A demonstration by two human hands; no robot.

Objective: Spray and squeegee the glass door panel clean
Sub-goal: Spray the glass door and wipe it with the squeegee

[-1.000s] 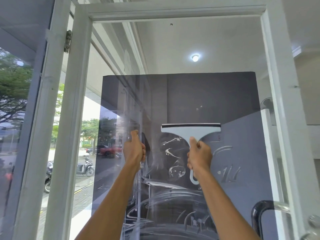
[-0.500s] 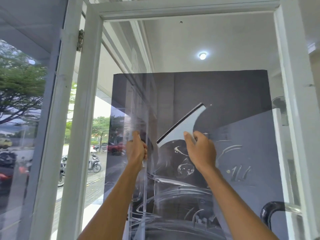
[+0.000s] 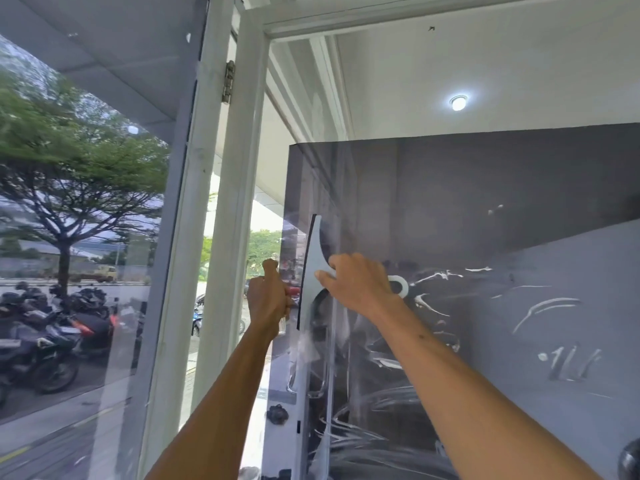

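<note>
Right hand [image 3: 360, 285], fingers wrapped round white squeegee [image 3: 313, 261] handle, blade vertical on glass door panel [image 3: 485, 202] near its left edge. Left hand [image 3: 268, 299] fisted at that edge, can't tell if grasping anything.

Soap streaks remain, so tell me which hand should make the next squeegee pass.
Right. The right hand grips the squeegee, blade upright against the glass panel beside the streaks. The left hand is curled at the panel's edge, seemingly steadying it.

Squeegee [image 3: 313, 258] against streaked glass panel [image 3: 502, 188]
</note>
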